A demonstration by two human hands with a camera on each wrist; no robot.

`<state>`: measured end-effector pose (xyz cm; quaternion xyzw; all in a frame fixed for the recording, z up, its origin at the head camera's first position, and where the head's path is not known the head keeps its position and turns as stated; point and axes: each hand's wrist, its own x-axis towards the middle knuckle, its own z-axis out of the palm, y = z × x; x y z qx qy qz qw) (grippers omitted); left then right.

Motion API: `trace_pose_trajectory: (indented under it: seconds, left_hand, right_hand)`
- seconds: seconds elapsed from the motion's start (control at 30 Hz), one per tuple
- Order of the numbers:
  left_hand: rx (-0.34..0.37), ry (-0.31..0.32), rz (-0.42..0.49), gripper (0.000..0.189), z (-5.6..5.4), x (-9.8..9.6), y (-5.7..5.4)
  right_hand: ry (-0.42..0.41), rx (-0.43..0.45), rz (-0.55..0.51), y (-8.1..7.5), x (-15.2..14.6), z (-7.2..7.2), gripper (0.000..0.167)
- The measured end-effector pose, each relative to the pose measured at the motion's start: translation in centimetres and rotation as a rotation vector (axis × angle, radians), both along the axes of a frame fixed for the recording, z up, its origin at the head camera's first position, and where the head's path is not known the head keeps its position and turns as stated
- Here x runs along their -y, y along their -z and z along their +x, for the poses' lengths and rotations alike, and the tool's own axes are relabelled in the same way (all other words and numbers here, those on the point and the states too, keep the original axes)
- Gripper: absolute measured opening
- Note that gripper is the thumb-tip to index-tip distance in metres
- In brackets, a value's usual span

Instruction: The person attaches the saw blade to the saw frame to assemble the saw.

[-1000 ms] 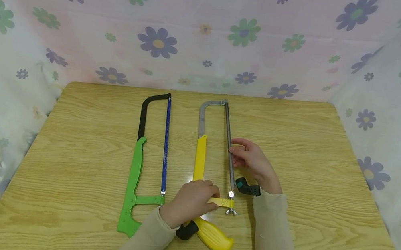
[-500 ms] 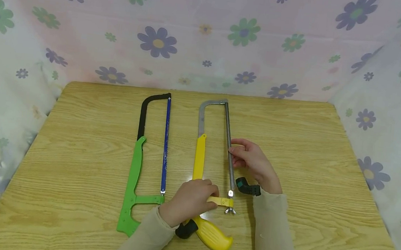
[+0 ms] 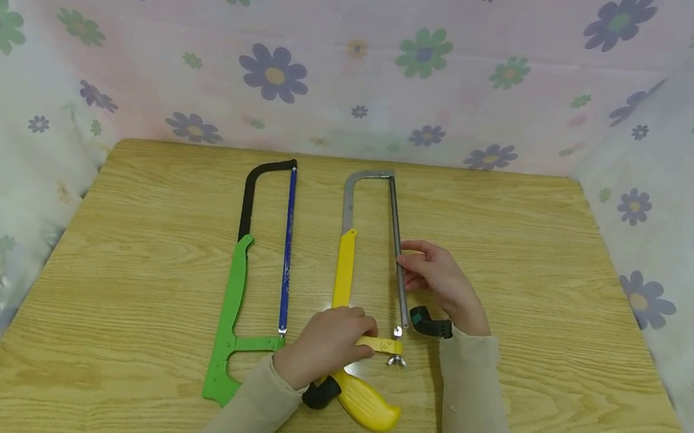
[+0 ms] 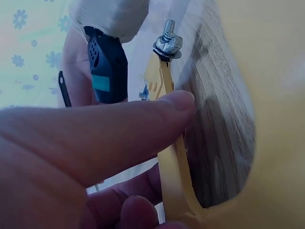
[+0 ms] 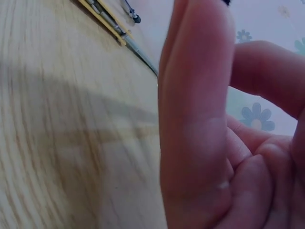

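A yellow-handled hacksaw (image 3: 344, 272) with a grey metal front lies on the table. My left hand (image 3: 329, 346) grips its yellow crossbar near the handle, thumb on one side and fingers on the other. My right hand (image 3: 441, 281) pinches the grey saw blade (image 3: 402, 300) about halfway along. The blade's far end meets the tip of the frame. Its near end, with a small hole (image 4: 61, 80), stands just right of the metal blade holder (image 3: 397, 331). Behind that holder, a wing nut (image 3: 397, 362) sits on the threaded end. In the right wrist view, fingers hide the blade.
A green hacksaw (image 3: 232, 303) with a black front and a blue blade (image 3: 288, 253) lies to the left, partly under the left sleeve (image 3: 269, 397). Flowered cloth (image 3: 361, 71) rises behind the wooden table (image 3: 540, 228) and along both sides.
The near part of the yellow hacksaw has shifted slightly left and away from me with my left hand. The blade's near end now stands to the right of the holder instead of in line with it.
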<state>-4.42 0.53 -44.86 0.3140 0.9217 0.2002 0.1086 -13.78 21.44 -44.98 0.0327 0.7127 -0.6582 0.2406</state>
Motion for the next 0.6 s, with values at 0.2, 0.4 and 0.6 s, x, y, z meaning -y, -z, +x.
trace_pose_trajectory:
  seconds: [0.2,0.4,0.6]
  left_hand:
    - [0.009,0.000,-0.006,0.017,-0.2,0.0,0.0]
    - [0.021,-0.012,-0.017,0.016,-0.4,0.2,-0.1]
    - [0.022,-0.014,-0.011,0.014,-0.5,0.3,-0.2]
  right_hand:
    - [-0.010,-0.005,0.046,0.5,0.0,-0.2,0.045]
    - [-0.047,-0.037,0.141,0.8,-0.1,-0.3,0.045]
    - [-0.061,-0.052,0.173,1.1,0.0,-0.5,0.041]
